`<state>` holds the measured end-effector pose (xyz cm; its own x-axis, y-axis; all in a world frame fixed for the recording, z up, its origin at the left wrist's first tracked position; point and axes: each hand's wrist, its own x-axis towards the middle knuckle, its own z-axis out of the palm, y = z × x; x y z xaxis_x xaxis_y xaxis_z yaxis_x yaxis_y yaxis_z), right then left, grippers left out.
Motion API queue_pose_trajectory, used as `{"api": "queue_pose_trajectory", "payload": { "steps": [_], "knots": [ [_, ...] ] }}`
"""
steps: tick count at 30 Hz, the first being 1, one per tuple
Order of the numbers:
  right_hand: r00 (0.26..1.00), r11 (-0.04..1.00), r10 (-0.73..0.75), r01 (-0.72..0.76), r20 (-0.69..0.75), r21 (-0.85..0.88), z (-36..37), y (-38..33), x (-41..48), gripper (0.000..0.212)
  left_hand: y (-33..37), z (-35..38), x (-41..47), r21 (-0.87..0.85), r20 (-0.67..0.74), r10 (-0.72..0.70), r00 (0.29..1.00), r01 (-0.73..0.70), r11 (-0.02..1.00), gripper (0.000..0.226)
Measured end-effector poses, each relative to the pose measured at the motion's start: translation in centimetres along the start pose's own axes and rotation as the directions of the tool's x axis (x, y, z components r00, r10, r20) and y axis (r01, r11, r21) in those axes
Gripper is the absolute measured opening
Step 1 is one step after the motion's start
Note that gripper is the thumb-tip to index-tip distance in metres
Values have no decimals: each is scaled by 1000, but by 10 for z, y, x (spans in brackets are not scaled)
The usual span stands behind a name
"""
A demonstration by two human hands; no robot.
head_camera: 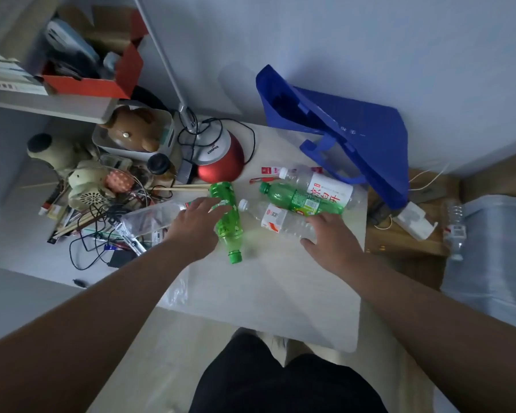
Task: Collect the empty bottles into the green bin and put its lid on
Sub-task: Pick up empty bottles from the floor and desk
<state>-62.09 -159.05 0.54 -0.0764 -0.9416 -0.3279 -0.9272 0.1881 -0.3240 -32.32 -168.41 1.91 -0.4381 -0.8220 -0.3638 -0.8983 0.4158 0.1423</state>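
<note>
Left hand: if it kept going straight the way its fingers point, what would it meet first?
Probably the green bottle lying on the table: the left hand already has its fingertips over the bottle's upper body. Whether they touch it is unclear.

**A cluttered desk in a lived-in home room**

A small pale desk [280, 293] stands against a plain wall. Its far left holds household clutter: a red-based desk lamp [219, 162], a brown plush toy [131, 129] in a white tub, tangled black cables [93, 234] and chopsticks [188, 187]. A shelf above carries an open red cardboard box [93, 81]. A blue fabric tote bag [349, 135] leans at the far right.
</note>
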Motion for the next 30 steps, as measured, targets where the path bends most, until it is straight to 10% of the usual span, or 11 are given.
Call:
{"api": "queue_pose_trajectory", "payload": {
  "steps": [10, 23, 30],
  "knots": [
    [1000, 981, 30, -31, -9, -191, 35, -8, 21, 76, -11, 11, 65, 339, 197, 367, 909, -414, 844, 68],
    [972, 887, 226, -231, 60, 400, 21, -17, 5, 68, -9, -20, 58, 253, 55, 411, 910, -411, 876, 66],
    [978, 799, 196, -203, 74, 566, -10, -6, -11, 50, 17, -36, -9, 8, -133, 156, 979, -156, 988, 75]
  ]
}}
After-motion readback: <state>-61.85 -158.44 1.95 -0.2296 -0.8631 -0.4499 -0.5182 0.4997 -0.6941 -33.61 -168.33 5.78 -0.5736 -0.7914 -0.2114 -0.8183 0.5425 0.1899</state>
